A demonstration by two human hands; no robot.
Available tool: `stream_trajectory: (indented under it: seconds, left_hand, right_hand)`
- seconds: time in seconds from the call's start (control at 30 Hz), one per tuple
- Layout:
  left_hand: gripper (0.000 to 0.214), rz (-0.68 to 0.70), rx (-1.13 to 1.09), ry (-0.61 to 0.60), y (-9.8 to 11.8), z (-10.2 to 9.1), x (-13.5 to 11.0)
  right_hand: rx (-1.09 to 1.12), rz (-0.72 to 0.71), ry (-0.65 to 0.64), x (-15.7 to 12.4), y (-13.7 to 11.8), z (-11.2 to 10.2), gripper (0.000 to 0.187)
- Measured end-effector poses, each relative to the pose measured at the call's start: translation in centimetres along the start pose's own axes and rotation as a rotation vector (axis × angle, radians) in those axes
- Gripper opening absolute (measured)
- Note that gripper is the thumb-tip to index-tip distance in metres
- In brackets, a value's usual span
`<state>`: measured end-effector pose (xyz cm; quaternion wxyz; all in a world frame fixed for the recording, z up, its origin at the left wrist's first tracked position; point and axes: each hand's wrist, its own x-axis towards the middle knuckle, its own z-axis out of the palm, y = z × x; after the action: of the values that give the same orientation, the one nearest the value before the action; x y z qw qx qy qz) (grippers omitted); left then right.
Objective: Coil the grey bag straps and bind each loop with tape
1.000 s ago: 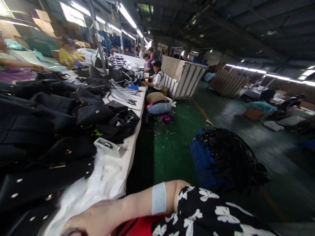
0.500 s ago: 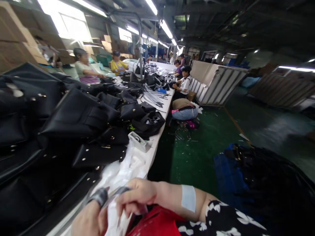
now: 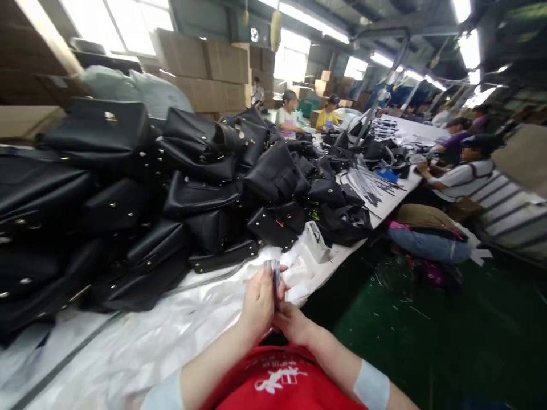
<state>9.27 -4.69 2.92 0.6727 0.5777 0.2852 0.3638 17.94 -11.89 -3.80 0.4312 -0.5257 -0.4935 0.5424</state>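
Note:
Close in front of my red apron (image 3: pixel 277 378), both hands come together around a small grey strip-like piece (image 3: pixel 274 267). My left hand (image 3: pixel 258 299) is closed with its fingers pressed along the piece's left side. From the right and a little lower, my right hand (image 3: pixel 292 322) closes on the same piece, its fingertips showing behind it. Most of the piece is hidden by my fingers, so its exact kind does not show. Under and beyond the hands lies crumpled white sheeting (image 3: pixel 205 307) on the table.
Black bags (image 3: pixel 200 193) are heaped along the left and back. A white open holder (image 3: pixel 316 242) stands near the table edge, with grey strips (image 3: pixel 367 182) farther along. Co-workers sit on both sides. A cushioned stool (image 3: pixel 429 233) stands on the green floor at right.
My view has turned left, bringing more of the bag heap into sight. My hands, earlier lower and apart with grey strip ends and white material, are now joined around the grey piece.

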Motion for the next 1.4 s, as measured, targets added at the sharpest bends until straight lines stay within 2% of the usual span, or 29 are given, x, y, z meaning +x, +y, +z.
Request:
stream_trajectory:
  seconds: [0.07,0.1,0.13,0.2,0.3,0.33,0.4,0.47,0.53,0.57,0.63,0.7,0.77,0.8,0.83,0.87,0.93,0.97,1.03,1.13,1.27,1.4]
  left_hand:
    - [0.045,0.24,0.156,0.13,-1.1,-1.4,0.3]
    - [0.041,0.325,0.246,0.125,-1.7,-2.2,0.3]
    - [0.037,0.374,0.338,0.076,-2.3,-3.0,0.4]
    - [0.031,0.371,0.513,-0.079,-3.2,-4.1,0.3]
    - [0.039,0.185,0.644,-0.269,-3.5,-4.4,-0.3]
    - [0.046,0.07,0.609,-0.321,-3.3,-4.2,-0.5]
    - [0.059,-0.192,0.406,-0.423,-2.6,-3.8,-0.9]
    - [0.065,-0.409,0.107,-0.481,-1.8,-3.4,-1.2]
    - [0.064,-0.507,-0.16,-0.464,-0.9,-3.2,-1.0]
    - [0.063,-0.516,-0.26,-0.433,-0.4,-3.2,-0.8]
    - [0.062,-0.446,-0.385,-0.344,0.5,-3.3,0.0]
    - [0.06,-0.212,-0.39,-0.163,1.2,-3.7,1.1]
    - [0.051,0.078,-0.191,0.032,1.3,-4.6,2.1]
    - [0.045,0.195,-0.023,0.088,1.1,-5.0,2.5]
    - [0.04,0.272,0.17,0.095,0.8,-5.5,2.6]
    - [0.037,0.31,0.364,0.052,0.5,-5.8,2.6]
    - [0.036,0.305,0.672,-0.122,-0.2,-6.1,2.1]
    - [0.039,0.269,0.768,-0.22,-0.4,-6.1,1.7]
    - [0.049,0.12,0.818,-0.409,-0.4,-5.9,1.0]
    - [0.064,-0.201,0.575,-0.578,-0.3,-5.7,0.5]
    - [0.069,-0.48,0.012,-0.542,-0.5,-6.2,1.5]
    - [0.069,-0.616,-0.401,-0.455,0.1,-6.8,3.0]
  right_hand:
    - [0.063,0.043,-0.159,-0.9,-0.1,0.5,0.048]
    - [0.101,0.069,-0.212,-1.5,-0.6,0.1,0.047]
    - [0.127,0.088,-0.232,-2.1,-1.1,-0.6,0.046]
    - [0.136,0.099,-0.163,-2.8,-2.4,-2.8,0.044]
    - [-0.106,0.05,0.06,-2.6,-3.8,-6.4,0.037]
    - [-0.246,0.009,0.146,-2.4,-4.1,-7.3,0.033]
    - [-0.481,-0.105,0.265,-1.8,-4.2,-8.1,0.028]
    - [-0.544,-0.204,0.212,-1.3,-3.8,-7.8,0.037]
    - [-0.448,-0.22,0.08,-0.7,-2.9,-6.6,0.04]
    - [-0.389,-0.197,0.056,-0.4,-2.2,-5.8,0.038]
    - [-0.324,-0.094,0.077,0.2,-0.9,-4.2,0.032]
    - [-0.311,0.028,0.015,0.4,-0.2,-3.0,0.033]
    - [-0.256,0.091,-0.165,0.0,-0.7,-2.7,0.037]
    - [-0.202,0.089,-0.23,-0.3,-1.3,-3.0,0.039]
    - [-0.146,0.075,-0.254,-0.6,-2.1,-3.5,0.04]
    - [-0.102,0.06,-0.236,-1.0,-3.0,-4.3,0.041]
    - [-0.089,0.056,-0.155,-1.3,-4.6,-6.2,0.041]
    - [-0.12,0.064,-0.133,-1.2,-5.0,-7.1,0.039]
    - [-0.229,0.077,-0.113,-0.9,-5.2,-8.6,0.036]
    - [-0.394,0.04,-0.038,-0.3,-4.1,-9.5,0.037]
    - [-0.46,0.01,-0.006,-0.1,-3.1,-9.6,0.039]
    - [-0.4,0.006,0.047,-0.1,-3.5,-9.7,0.037]
